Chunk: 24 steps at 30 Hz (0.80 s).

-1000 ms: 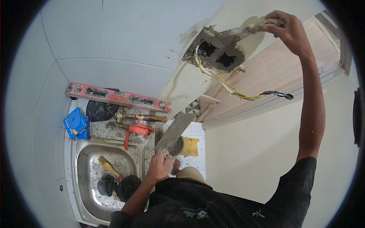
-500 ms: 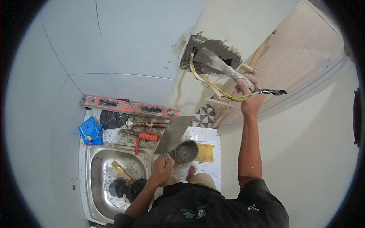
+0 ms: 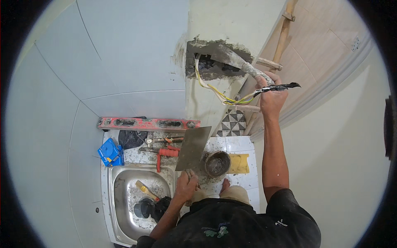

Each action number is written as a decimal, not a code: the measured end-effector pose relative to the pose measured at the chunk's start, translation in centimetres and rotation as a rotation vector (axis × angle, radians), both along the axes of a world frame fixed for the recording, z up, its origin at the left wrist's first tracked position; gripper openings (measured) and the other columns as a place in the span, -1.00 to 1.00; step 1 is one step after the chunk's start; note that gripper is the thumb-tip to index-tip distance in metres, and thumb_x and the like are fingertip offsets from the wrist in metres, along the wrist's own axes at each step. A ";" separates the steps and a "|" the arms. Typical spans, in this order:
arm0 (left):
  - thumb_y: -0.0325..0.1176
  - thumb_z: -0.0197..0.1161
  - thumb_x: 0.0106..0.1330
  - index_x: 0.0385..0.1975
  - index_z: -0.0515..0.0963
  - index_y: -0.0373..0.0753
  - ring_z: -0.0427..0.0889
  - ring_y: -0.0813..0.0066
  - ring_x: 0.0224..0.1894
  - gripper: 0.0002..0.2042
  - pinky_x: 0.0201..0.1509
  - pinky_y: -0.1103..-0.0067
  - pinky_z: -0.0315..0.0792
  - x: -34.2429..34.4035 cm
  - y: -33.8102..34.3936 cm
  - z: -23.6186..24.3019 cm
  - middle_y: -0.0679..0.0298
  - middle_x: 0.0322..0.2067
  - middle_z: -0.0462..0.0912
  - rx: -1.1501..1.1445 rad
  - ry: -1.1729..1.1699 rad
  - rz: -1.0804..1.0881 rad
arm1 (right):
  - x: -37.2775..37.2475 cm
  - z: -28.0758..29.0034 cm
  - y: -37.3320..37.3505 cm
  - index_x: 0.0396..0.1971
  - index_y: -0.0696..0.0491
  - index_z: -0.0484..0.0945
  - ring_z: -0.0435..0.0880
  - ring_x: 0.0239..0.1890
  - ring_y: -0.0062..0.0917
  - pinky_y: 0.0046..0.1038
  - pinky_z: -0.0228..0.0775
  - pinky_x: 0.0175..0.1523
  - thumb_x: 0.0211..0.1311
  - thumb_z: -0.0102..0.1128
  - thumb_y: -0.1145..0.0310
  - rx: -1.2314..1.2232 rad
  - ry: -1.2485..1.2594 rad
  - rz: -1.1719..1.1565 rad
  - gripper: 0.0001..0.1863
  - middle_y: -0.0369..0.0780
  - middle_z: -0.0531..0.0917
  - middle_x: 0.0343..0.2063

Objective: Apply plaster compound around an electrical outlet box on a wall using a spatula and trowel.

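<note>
My right hand (image 3: 271, 91) is wrapped round the handle of a whitened putty knife (image 3: 233, 58). Its blade lies against the grey mortar (image 3: 198, 47) at the upper edge of a rough opening in the wall. Yellow, white and dark electrical wires (image 3: 211, 87) come out of the opening's left side and sag across to my right hand, where their black-taped end (image 3: 283, 87) crosses the fingers. Low in front of me, my left hand (image 3: 187, 187) is closed on a broad, flat grey steel trowel (image 3: 193, 148); its handle is mostly hidden.
A steel sink (image 3: 118, 186) holds a paintbrush (image 3: 145, 190) and black fittings. On the counter lie a red spirit level (image 3: 149, 123), red-handled tools (image 3: 167, 153) and a blue packet (image 3: 110, 153). A mortar bucket (image 3: 218, 164) and yellow sheet (image 3: 238, 163) are below; a wooden ladder (image 3: 283, 33) stands right.
The putty knife's blade has shifted from the opening's left and middle to its upper edge, uncovering dark cavities below. The wires moved with my right hand. The whole view has shifted.
</note>
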<state>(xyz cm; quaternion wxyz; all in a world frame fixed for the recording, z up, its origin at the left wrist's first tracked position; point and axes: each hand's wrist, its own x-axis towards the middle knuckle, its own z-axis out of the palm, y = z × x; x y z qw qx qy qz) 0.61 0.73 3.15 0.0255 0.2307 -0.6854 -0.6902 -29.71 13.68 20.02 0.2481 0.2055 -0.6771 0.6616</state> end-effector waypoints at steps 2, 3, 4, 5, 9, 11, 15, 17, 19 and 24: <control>-0.34 0.04 0.29 -0.37 0.32 -0.34 0.50 0.50 -0.59 -0.83 -0.53 0.49 0.39 0.2 -0.2 -0.4 0.23 -0.61 0.46 -0.012 -0.018 -0.009 | 0.0 0.1 0.5 -0.28 0.24 0.56 0.53 -0.50 -0.72 -0.66 0.38 -0.39 0.08 0.33 0.46 0.042 -0.006 -0.020 -0.78 -0.30 0.61 -0.50; -0.35 0.05 0.28 -0.37 0.32 -0.35 0.49 0.50 -0.59 -0.83 -0.53 0.49 0.39 0.2 -0.2 -0.6 0.23 -0.60 0.46 -0.015 -0.031 -0.016 | 0.1 0.2 0.8 -0.28 0.24 0.56 0.53 -0.50 -0.72 -0.66 0.38 -0.39 0.08 0.33 0.46 0.037 -0.006 -0.026 -0.78 -0.30 0.61 -0.50; -0.35 0.05 0.28 -0.37 0.32 -0.35 0.49 0.50 -0.59 -0.83 -0.53 0.49 0.39 0.1 -0.2 -1.0 0.23 -0.60 0.46 -0.020 -0.031 -0.021 | 0.1 0.3 1.1 -0.29 0.24 0.56 0.53 -0.50 -0.72 -0.66 0.38 -0.40 0.10 0.30 0.48 0.024 0.001 -0.023 -0.80 -0.30 0.60 -0.51; -0.35 0.04 0.28 -0.37 0.32 -0.35 0.49 0.51 -0.59 -0.83 -0.53 0.50 0.39 0.1 -0.2 -1.4 0.23 -0.60 0.46 -0.012 -0.008 -0.019 | 0.1 0.3 1.3 -0.29 0.24 0.56 0.53 -0.51 -0.72 -0.66 0.37 -0.41 0.11 0.27 0.49 0.011 0.008 -0.020 -0.82 -0.30 0.60 -0.52; -0.37 0.02 0.28 -0.37 0.31 -0.32 0.48 0.52 -0.59 -0.86 -0.52 0.51 0.40 -0.3 -0.1 -0.3 0.24 -0.58 0.45 -0.047 -0.027 -0.041 | -0.6 -0.3 2.7 -0.29 0.23 0.56 0.54 -0.52 -0.71 -0.67 0.37 -0.42 0.12 0.24 0.52 0.015 -0.028 -0.034 -0.84 -0.30 0.60 -0.54; -0.38 0.02 0.27 -0.37 0.31 -0.31 0.47 0.53 -0.60 -0.87 -0.52 0.52 0.40 -0.3 0.0 -0.7 0.25 -0.58 0.45 -0.028 -0.002 -0.046 | -0.9 -0.5 3.2 -0.29 0.23 0.56 0.53 -0.53 -0.72 -0.68 0.37 -0.43 0.12 0.27 0.51 -0.046 -0.032 0.001 -0.83 -0.30 0.60 -0.54; -0.39 0.01 0.27 -0.35 0.31 -0.28 0.47 0.54 -0.60 -0.89 -0.53 0.53 0.40 -0.5 0.3 -0.2 0.26 -0.58 0.44 0.037 0.017 -0.052 | -0.9 -0.7 4.2 -0.29 0.23 0.57 0.53 -0.53 -0.73 -0.68 0.37 -0.43 0.11 0.30 0.49 -0.075 -0.057 -0.025 -0.81 -0.30 0.60 -0.54; -0.38 0.04 0.27 -0.38 0.32 -0.32 0.48 0.53 -0.61 -0.86 -0.53 0.54 0.41 -0.5 0.4 -0.7 0.23 -0.60 0.46 0.012 0.009 -0.045 | -1.2 -0.9 4.9 -0.28 0.23 0.57 0.53 -0.53 -0.74 -0.69 0.38 -0.43 0.10 0.33 0.46 -0.086 -0.055 -0.025 -0.79 -0.30 0.61 -0.53; -0.37 0.07 0.28 -0.40 0.32 -0.36 0.50 0.53 -0.63 -0.83 -0.54 0.54 0.41 -0.5 0.6 -0.6 0.20 -0.63 0.49 -0.012 0.000 -0.032 | -1.4 -1.2 5.4 -0.28 0.23 0.58 0.52 -0.53 -0.74 -0.69 0.38 -0.43 0.11 0.32 0.46 -0.099 -0.053 -0.030 -0.80 -0.31 0.61 -0.53; -0.41 0.01 0.27 -0.35 0.30 -0.28 0.47 0.55 -0.59 -0.90 -0.53 0.55 0.40 -0.8 1.0 -0.7 0.27 -0.56 0.42 0.056 -0.061 -0.033 | -1.4 -1.6 6.2 -0.29 0.22 0.58 0.52 -0.53 -0.75 -0.69 0.38 -0.43 0.11 0.32 0.47 -0.111 -0.054 -0.052 -0.81 -0.31 0.61 -0.52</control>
